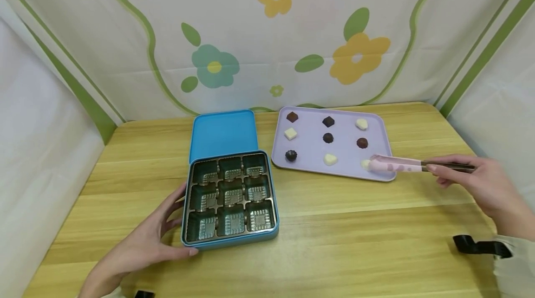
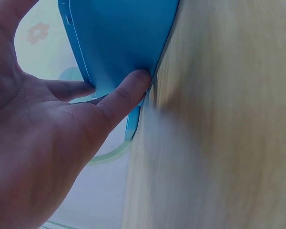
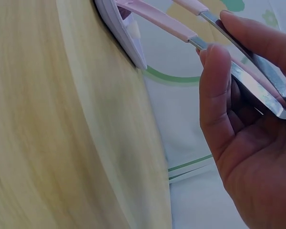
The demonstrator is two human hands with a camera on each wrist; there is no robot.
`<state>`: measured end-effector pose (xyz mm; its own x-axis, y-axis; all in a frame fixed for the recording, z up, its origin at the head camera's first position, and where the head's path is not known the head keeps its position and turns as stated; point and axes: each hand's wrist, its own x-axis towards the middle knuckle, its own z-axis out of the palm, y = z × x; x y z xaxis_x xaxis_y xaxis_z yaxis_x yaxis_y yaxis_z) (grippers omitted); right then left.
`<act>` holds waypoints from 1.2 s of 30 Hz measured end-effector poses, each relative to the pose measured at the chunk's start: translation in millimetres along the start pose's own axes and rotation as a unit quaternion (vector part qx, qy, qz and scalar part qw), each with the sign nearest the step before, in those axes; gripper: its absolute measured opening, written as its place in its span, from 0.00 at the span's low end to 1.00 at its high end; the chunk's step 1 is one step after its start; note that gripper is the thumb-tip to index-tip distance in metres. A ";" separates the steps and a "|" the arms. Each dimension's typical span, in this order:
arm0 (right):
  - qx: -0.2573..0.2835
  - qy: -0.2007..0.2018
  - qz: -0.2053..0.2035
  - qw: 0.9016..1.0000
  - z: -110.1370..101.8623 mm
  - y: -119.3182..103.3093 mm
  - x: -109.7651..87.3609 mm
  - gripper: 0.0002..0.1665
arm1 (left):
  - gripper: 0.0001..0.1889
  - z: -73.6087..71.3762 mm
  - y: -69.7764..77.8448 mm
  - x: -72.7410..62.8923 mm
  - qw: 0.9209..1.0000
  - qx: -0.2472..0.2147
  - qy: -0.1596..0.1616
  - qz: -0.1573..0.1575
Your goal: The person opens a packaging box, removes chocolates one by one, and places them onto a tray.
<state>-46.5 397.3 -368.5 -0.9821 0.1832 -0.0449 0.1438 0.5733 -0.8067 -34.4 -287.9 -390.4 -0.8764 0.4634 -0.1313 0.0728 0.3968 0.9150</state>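
A blue square tin (image 1: pixel 231 242) holds a brown plastic insert (image 1: pixel 231 194) with several bare compartments. My left hand (image 1: pixel 152 235) grips its near left corner, the thumb against the front wall and the fingers along the left side; the left wrist view shows the thumb on the blue wall. My right hand (image 3: pixel 255 105) pinches tongs (image 1: pixel 399 164) with metal handles and pink tips between thumb and fingers. The tong tips are around a white chocolate (image 1: pixel 365 164) at the near right corner of a lilac tray (image 1: pixel 309 158), partly hiding it.
Several other chocolates sit spaced in rows on the tray, among them a dark round one (image 1: pixel 291 155), a white square (image 1: pixel 290 133) and a white heart-like piece (image 1: pixel 330 159). The blue lid (image 1: pixel 224 135) lies behind the tin. A flowered cloth (image 1: pixel 251 56) hangs behind the wooden table (image 1: pixel 334 242).
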 end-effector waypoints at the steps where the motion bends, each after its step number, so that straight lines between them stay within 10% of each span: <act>1: 0.011 0.003 -0.003 1.000 -0.1 -0.3 -0.1 0.13 | 0.70 0.0 0.3 -0.1 1.000 -0.001 0.000 -0.002; 12: 0.022 0.021 -0.037 0.999 19.9 -33.2 -3.5 0.15 | 0.70 1.0 0.2 -2.9 1.000 -0.004 0.003 -0.011; 23: -0.003 -0.085 -0.140 0.986 84.8 -68.7 -19.6 0.11 | 0.68 1.2 1.6 -2.4 1.000 0.005 0.003 0.007; 36: -0.193 -0.115 -0.259 0.939 116.6 -72.7 -24.5 0.12 | 0.68 1.4 2.5 -0.5 1.000 0.001 0.000 0.020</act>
<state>-47.1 258.0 -377.4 -0.9262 -0.3528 0.1327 -0.3712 0.7924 -0.4841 -33.2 -286.1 -388.6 -0.8732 0.4781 -0.0952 0.1076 0.3795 0.9189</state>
